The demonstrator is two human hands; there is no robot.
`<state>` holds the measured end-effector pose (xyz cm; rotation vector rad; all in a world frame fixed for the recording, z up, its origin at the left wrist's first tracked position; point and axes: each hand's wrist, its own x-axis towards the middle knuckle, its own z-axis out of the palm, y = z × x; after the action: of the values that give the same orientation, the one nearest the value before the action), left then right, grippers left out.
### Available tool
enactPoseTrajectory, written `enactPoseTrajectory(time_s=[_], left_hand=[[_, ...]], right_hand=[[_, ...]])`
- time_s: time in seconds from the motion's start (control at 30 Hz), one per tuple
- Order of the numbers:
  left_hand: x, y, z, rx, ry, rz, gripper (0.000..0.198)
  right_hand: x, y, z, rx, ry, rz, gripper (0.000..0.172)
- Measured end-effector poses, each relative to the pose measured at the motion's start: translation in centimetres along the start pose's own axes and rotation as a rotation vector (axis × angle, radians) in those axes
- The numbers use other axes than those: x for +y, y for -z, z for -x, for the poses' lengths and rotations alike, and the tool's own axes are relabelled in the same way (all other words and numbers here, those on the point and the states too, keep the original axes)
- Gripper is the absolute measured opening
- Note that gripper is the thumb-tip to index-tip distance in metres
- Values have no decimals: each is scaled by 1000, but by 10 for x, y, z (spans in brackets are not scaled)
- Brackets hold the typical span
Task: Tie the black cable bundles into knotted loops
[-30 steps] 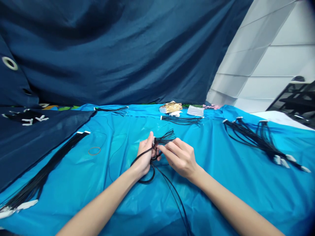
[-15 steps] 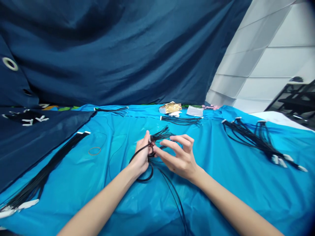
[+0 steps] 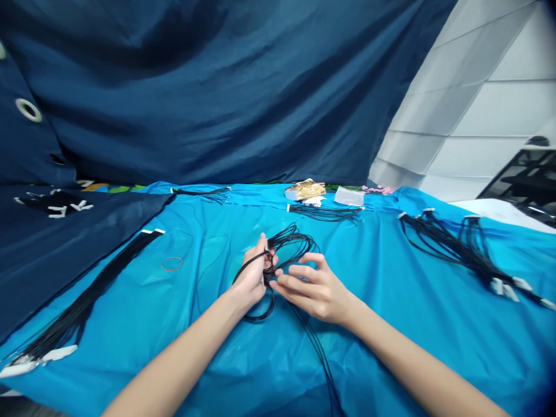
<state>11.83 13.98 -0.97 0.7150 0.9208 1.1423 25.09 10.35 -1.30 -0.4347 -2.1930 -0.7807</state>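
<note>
Near the middle of the blue sheet, my left hand [image 3: 254, 269] is closed around a black wire harness [image 3: 299, 237]. A white connector [image 3: 267, 245] shows at the thumb, with thin black wires looping out to the right. A thicker black loop passes over the back of this hand and hangs below it. Just to the right, my right hand [image 3: 315, 286] has its thumb and fingertips drawn together at the lower wires of the harness; what lies between them is partly hidden. Loose wire ends [image 3: 321, 356] trail from there toward the front edge.
More black harnesses with white ends lie at the left [image 3: 99, 289], at the right [image 3: 460, 249] and at the back [image 3: 325, 212]. A thin brown ring [image 3: 172, 264] is on the blue sheet [image 3: 143, 359]. Gold packaging [image 3: 306, 189] and a clear bag [image 3: 350, 196] sit behind.
My right hand has moved slightly down and its fingers have closed in on the wires. The wires beyond the left hand now spread in a wider loop. The view has shifted slightly.
</note>
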Motion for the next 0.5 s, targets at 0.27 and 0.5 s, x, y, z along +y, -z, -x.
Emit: enactPoseTrajectory(time_s=[0.27,0.5], left_hand=[[1,-1,2,-12,31,23,45],[-3,2,-5,43,-64,-19,48]], right_hand=[[1,-5,6,-14,33,-6,10],[-1,-9,2,-13,-410,-435,13]])
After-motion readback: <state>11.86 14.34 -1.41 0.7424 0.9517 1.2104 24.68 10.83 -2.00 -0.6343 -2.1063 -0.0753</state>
